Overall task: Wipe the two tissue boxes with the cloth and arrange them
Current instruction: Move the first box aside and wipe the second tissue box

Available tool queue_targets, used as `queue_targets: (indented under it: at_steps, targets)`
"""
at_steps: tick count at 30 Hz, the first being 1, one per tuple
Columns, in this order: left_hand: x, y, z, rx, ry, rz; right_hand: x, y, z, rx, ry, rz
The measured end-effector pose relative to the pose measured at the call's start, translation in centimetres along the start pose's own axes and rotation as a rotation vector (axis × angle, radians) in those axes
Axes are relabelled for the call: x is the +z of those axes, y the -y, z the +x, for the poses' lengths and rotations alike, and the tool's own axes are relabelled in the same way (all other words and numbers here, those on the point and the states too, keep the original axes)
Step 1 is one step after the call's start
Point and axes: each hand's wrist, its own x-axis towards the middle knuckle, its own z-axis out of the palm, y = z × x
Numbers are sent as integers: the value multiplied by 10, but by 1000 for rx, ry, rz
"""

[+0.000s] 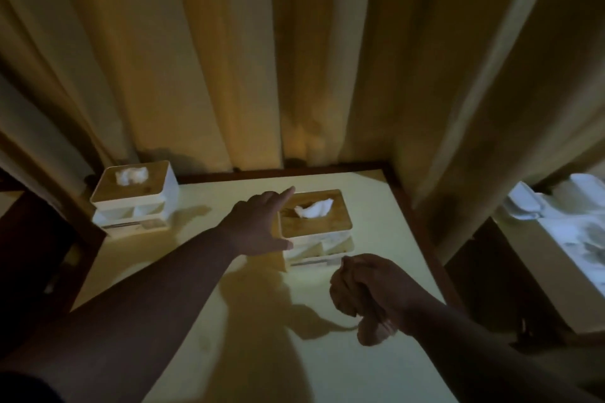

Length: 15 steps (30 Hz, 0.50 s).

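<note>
item one, my left hand [258, 226]: fingers straight and spread, grip released, reaching over the left edge of the near tissue box [316, 227], which sits right of centre on the pale tabletop [203, 275] with a white tissue sticking out of its wooden lid. item two, my right hand [376, 288]: grip clenched around the bunched cloth [347, 298], held just near of that box. item three, the far tissue box [136, 198]: at the tabletop's far left corner, against the curtain [229, 59].
</note>
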Motion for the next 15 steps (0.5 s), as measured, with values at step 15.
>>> queue_targets:
  at_steps: [15]
  targets:
    - [1, -53, 74, -147, 233, 296, -72, 7, -13, 51, -273, -214]
